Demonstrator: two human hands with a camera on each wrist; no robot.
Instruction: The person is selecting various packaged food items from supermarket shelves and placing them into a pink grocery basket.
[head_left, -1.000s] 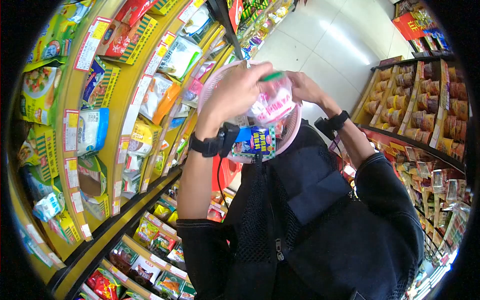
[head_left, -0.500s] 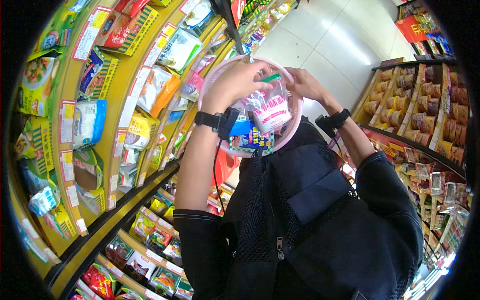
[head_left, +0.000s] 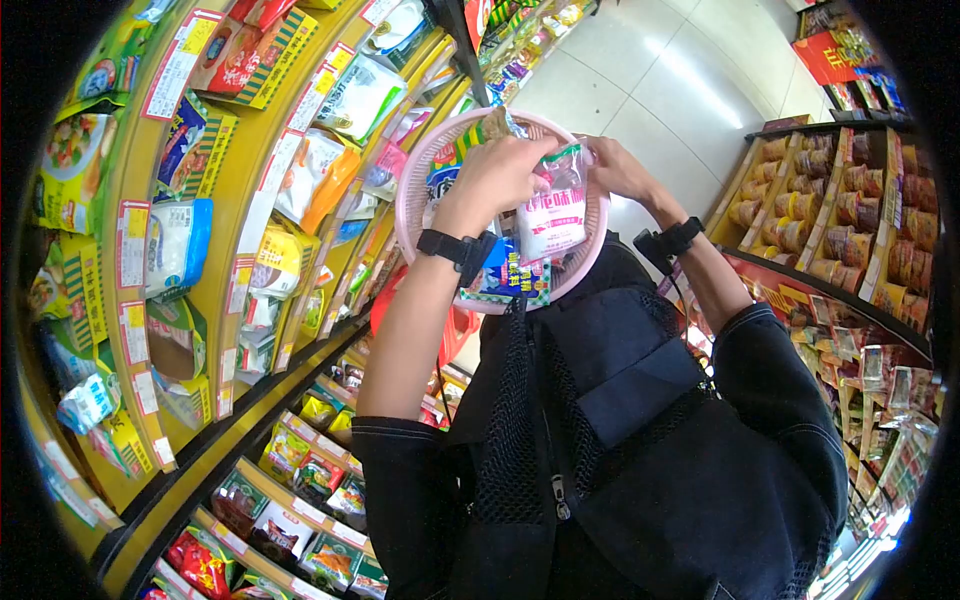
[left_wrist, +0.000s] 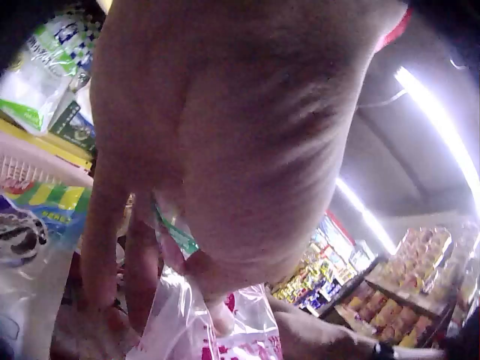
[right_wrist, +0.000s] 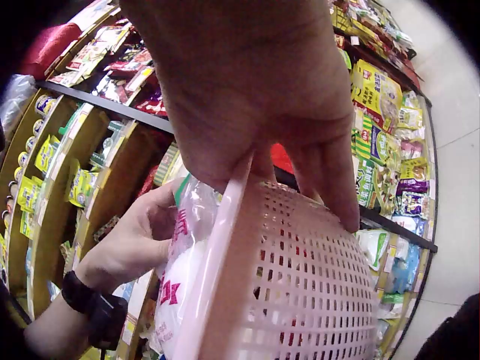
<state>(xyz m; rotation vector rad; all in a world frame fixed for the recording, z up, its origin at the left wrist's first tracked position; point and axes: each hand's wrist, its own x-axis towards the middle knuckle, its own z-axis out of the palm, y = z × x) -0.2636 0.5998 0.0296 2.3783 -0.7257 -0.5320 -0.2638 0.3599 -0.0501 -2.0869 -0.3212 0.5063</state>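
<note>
My left hand point(head_left: 503, 180) is over the pink plastic basket point(head_left: 412, 185), its thumb and fingers pinching the top of a clear bag of white seasoning with pink print point(head_left: 553, 222). The bag's green top strip point(right_wrist: 182, 189) shows by that hand in the right wrist view. My right hand point(head_left: 620, 168) grips the basket's rim, thumb on the inner side and fingers outside against the perforated wall point(right_wrist: 300, 270). Beneath the seasoning bag lies a blue packet point(head_left: 505, 280) in the basket. A patterned packet point(left_wrist: 37, 247) is beside the left fingers in the left wrist view.
Yellow shelves point(head_left: 265, 190) full of bagged goods with price tags line the left side. A rack of packaged cups point(head_left: 800, 215) stands on the right. Pale floor tiles point(head_left: 640, 80) run between them. A red container point(head_left: 455, 335) is below the basket.
The seasoning bag, blurred and tilted a second ago, now sits more upright at the basket's right side. My left hand has shifted slightly right; the right hand stays at the rim.
</note>
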